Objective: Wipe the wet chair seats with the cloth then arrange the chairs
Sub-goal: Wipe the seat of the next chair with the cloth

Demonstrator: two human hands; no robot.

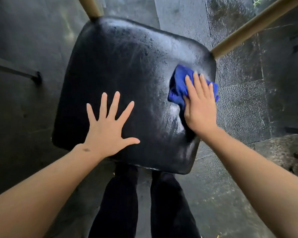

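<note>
The left hand [105, 133] is lying flat on the near left part of the black seat [127, 69], fingers spread wide apart and gripping nothing, palm touching the surface. The bare forearm behind it is reaching in from the lower left corner. The seat is filling the middle of the view, its dark surface shining, with droplets speckling the far half and pale smeared streaks showing just left of the right hand. Below the seat's near edge, two legs in dark trousers [169, 203] are standing on the wet stone floor [239, 109]. A tan post [91, 6] is rising from the seat's far left corner, and a second tan post [255, 26] is slanting away from its far right corner toward the upper right.

The blue cloth [178, 86] is sitting bunched on the right side of the seat, close to its right edge. The right hand [200, 107] is pressing down on the cloth, fingers [197, 85] held together and laid flat over it rather than curled around it, the heel of the hand touching the seat. Its forearm is coming in from the lower right corner.
</note>
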